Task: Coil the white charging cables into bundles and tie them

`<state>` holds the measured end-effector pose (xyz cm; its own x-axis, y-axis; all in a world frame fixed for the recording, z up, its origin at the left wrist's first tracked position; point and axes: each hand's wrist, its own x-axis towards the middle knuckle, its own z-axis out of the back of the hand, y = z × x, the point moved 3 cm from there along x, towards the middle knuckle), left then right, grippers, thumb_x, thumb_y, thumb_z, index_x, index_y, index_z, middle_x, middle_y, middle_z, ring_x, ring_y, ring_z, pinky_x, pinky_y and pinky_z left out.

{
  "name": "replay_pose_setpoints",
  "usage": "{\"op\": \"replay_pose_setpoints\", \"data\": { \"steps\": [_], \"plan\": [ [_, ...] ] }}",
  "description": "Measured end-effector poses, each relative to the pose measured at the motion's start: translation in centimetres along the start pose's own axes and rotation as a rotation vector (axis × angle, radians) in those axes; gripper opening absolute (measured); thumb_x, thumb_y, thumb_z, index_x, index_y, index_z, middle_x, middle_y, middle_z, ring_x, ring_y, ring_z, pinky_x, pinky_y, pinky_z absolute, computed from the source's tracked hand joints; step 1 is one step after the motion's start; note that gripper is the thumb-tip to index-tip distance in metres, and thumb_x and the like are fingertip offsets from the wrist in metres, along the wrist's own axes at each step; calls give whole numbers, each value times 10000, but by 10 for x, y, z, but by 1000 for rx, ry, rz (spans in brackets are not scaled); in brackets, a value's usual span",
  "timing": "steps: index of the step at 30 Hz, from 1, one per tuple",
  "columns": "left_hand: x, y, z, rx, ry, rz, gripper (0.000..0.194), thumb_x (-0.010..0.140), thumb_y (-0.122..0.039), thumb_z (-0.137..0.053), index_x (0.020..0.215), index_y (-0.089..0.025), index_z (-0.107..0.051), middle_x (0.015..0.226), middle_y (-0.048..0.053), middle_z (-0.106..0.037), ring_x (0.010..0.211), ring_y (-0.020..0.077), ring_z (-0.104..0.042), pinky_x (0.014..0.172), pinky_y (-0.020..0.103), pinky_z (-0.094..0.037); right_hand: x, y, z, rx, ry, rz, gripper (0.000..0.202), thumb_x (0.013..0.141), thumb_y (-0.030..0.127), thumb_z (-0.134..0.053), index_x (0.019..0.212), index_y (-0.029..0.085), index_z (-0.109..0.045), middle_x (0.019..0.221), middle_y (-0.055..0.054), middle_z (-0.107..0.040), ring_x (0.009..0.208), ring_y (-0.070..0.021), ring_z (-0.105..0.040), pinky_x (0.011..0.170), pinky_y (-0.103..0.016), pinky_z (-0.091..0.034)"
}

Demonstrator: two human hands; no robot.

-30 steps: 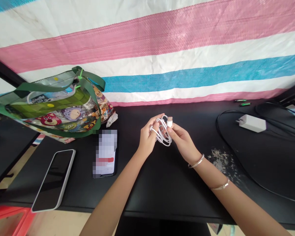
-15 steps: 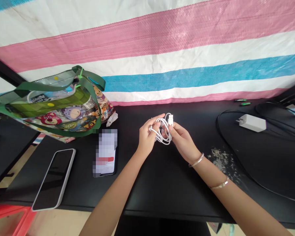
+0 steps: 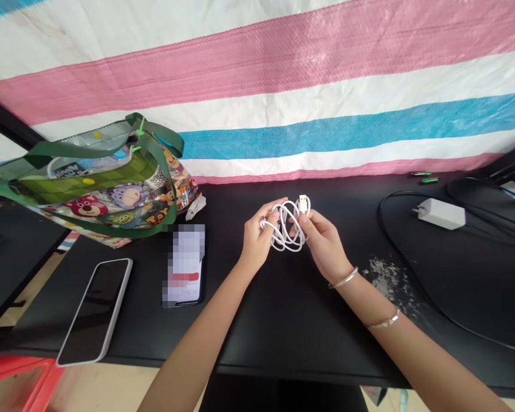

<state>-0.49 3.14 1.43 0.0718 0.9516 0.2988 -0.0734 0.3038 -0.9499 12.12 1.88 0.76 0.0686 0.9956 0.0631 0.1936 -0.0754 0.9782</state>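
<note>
A white cable (image 3: 299, 239) is bunched in loose loops between my two hands, above the middle of the black table (image 3: 283, 320). My left hand (image 3: 257, 234) grips the left side of the loops, its thumb pressed on them. On the other side, my right hand (image 3: 321, 240) pinches the cable just below its USB plug (image 3: 302, 203), which points up and away from me. Some fingertips are hidden behind the coil.
A clear cartoon bag (image 3: 124, 200) with green handles stands at the left. Nearer lie a lit phone (image 3: 184, 263) and a dark-screened phone (image 3: 95, 312). A white charger (image 3: 442, 213) and black cables (image 3: 401, 257) lie right. Striped sheeting (image 3: 283, 109) hangs behind.
My right hand has shifted slightly right with the USB plug, and the cable loops are spread wider between my hands. My left hand has barely moved.
</note>
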Motion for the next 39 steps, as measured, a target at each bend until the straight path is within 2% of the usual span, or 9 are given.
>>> {"op": "replay_pose_setpoints", "data": {
  "steps": [4,9,14,19,24,31,39],
  "plan": [
    [0,2,0,6,-3,13,360,879,-443,-496,1054,-192,-685,797,31,-678,557,100,-487,514,206,-398,0,0,1,-21,4,5,475,636,668,-678,639,206,-567,543,35,-548,516,-109,-474,529,-257,-420],
    [1,2,2,26,-1,5,305,874,-367,-505,1028,-183,-693,737,15,-668,526,93,-466,510,203,-390,-1,2,0,-48,103,-3,461,654,652,-678,649,203,-576,550,33,-555,531,-113,-491,549,-263,-434],
    [2,0,2,8,10,-22,260,871,-303,-488,950,-175,-699,873,39,-715,689,127,-590,636,211,-445,-1,2,-2,-76,151,-13,471,642,660,-681,651,200,-577,553,28,-573,540,-117,-515,552,-264,-447],
    [2,1,1,11,1,-15,255,877,-300,-481,928,-174,-697,920,50,-726,813,159,-643,708,225,-471,0,4,0,-108,148,19,463,676,664,-650,697,204,-602,556,27,-569,535,-125,-518,549,-273,-455],
    [2,2,2,22,-23,-2,240,872,-302,-483,887,-178,-689,842,33,-716,699,134,-609,639,213,-457,0,4,0,-132,159,46,463,699,666,-629,667,207,-568,573,22,-557,543,-122,-514,559,-272,-460],
    [1,5,3,19,-64,39,200,854,-322,-533,919,-189,-668,688,-3,-631,579,110,-534,547,202,-422,-2,3,0,-169,164,82,442,640,620,-709,762,219,-568,726,0,-606,654,-151,-587,595,-280,-482],
    [1,2,2,-9,-30,40,172,849,-318,-542,906,-185,-634,604,-34,-531,520,91,-479,504,188,-399,-3,4,2,-209,56,144,434,690,630,-659,686,209,-552,597,24,-539,537,-116,-499,523,-259,-432]
  ]
}}
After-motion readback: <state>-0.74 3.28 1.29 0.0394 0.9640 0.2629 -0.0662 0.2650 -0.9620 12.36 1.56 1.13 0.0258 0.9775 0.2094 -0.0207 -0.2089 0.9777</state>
